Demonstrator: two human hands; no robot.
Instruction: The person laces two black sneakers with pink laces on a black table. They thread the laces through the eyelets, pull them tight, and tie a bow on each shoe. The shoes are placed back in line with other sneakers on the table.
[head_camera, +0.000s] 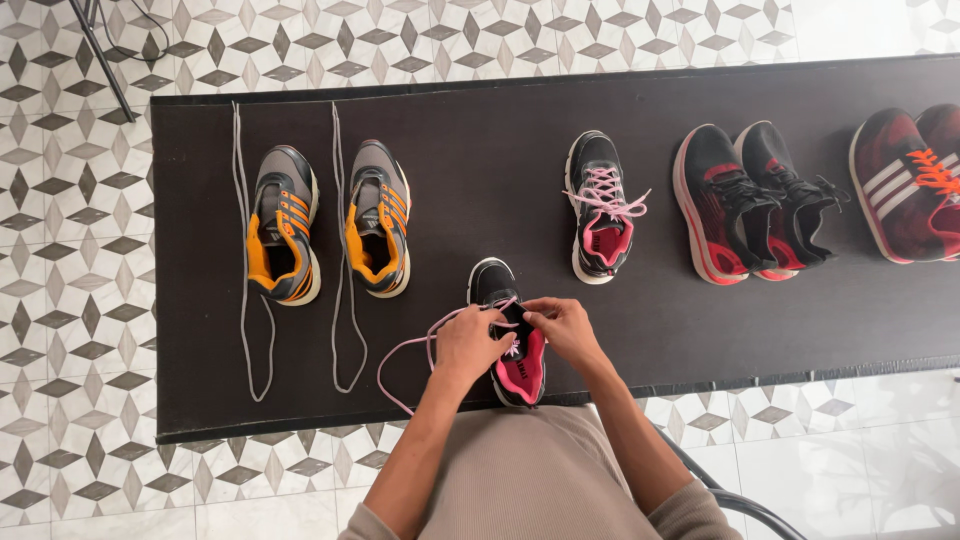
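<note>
Shoe in hand: a black shoe with a pink lining (512, 350) sat at the near edge of the dark worktop (480, 180), toe pointing away from the person.
Lace: a pink lace (405, 350) ran through the shoe's upper eyelets; a long loose loop trailed off to the left over the worktop and reached its near edge.
Left hand: the left hand (470, 345) was closed on the lace at the shoe's left side, fingers curled around the strand.
Right hand: the right hand (562, 325) pinched the lace over the tongue, fingertips together on it.
Matching shoe: the other black and pink shoe (600, 210) stood further back, its lace already tied.
Other things: a grey and orange pair (330, 220) lay to the left with their grey laces (250, 260) pulled out and stretched alongside; a black and red pair (755, 200) and a dark red pair (915, 180) lay to the right.
Risk, as I judged it: the slack loop hanging by the worktop edge could snag or tangle, and an uneven pull could leave one lace end short. The shoe sat close to the edge, so a hard tug could drag it off.
</note>
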